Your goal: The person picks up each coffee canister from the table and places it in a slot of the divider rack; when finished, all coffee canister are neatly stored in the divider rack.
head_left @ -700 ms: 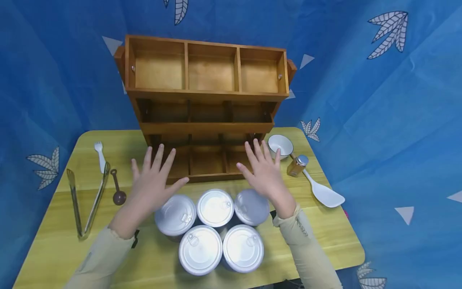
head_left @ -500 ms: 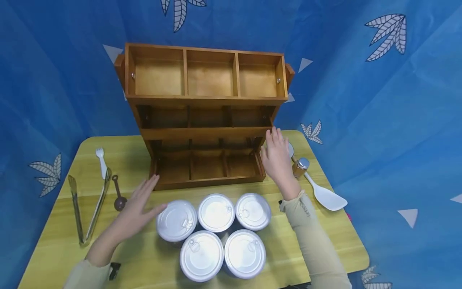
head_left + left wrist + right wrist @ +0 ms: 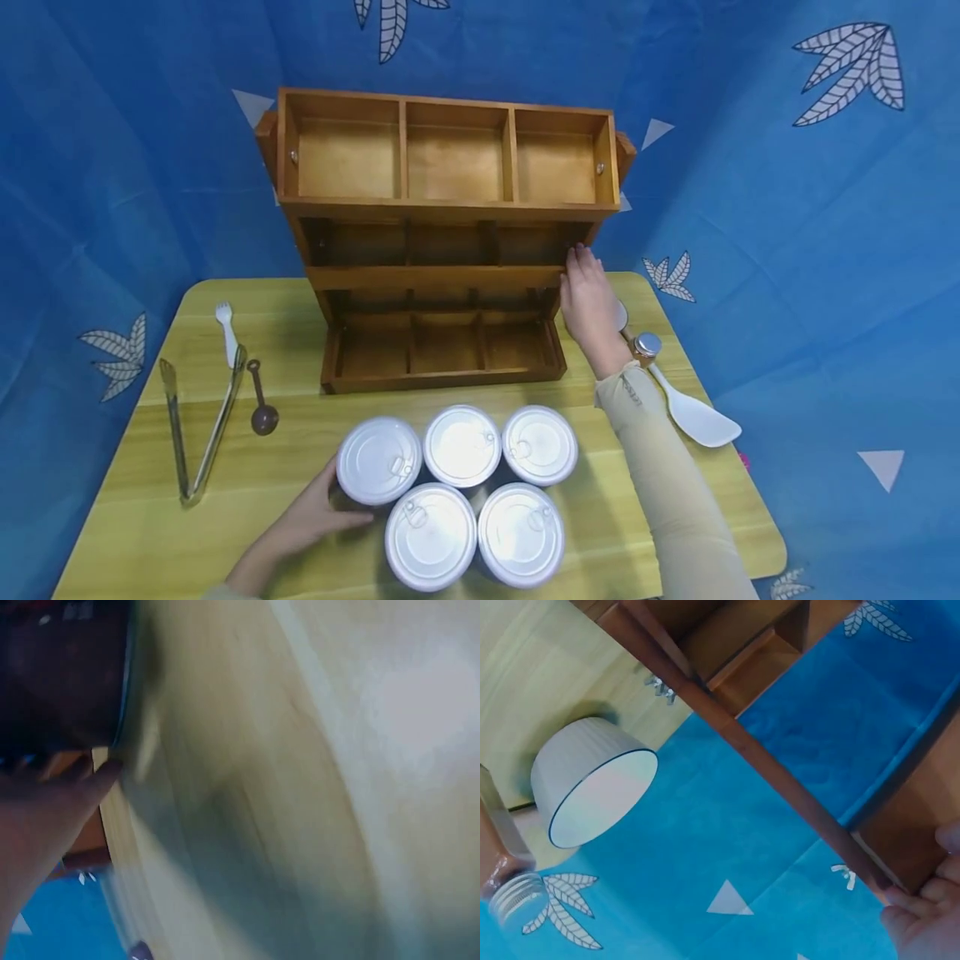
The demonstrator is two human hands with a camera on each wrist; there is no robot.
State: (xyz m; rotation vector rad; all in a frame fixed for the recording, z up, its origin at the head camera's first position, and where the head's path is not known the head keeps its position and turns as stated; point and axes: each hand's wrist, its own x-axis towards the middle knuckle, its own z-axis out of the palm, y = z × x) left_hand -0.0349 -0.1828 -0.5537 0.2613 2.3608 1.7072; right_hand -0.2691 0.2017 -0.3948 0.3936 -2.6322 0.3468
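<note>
Several cans with silvery pull-ring lids stand close together at the table's front; the leftmost can (image 3: 379,461) is dark-sided in the left wrist view. My left hand (image 3: 307,521) reaches around this can's left side, fingers partly hidden behind it and thumb spread in front. Whether the fingers press on it is unclear. Behind the cans stands a three-tier wooden shelf rack (image 3: 450,275) with divided compartments. My right hand (image 3: 588,304) grips the right end of its middle tier; in the right wrist view, the fingers (image 3: 922,900) curl at the wooden edge.
Metal tongs (image 3: 180,425), a white fork (image 3: 227,333) and a brown scoop (image 3: 262,412) lie on the left. On the right are a white bowl (image 3: 592,784), a metal-capped jar (image 3: 647,346) and a white spatula (image 3: 701,417). Blue cloth (image 3: 787,292) hangs around the table.
My left hand has dropped from near the rack down to the leftmost can. My right hand has moved up and right onto the rack's middle tier. The cans stay in place.
</note>
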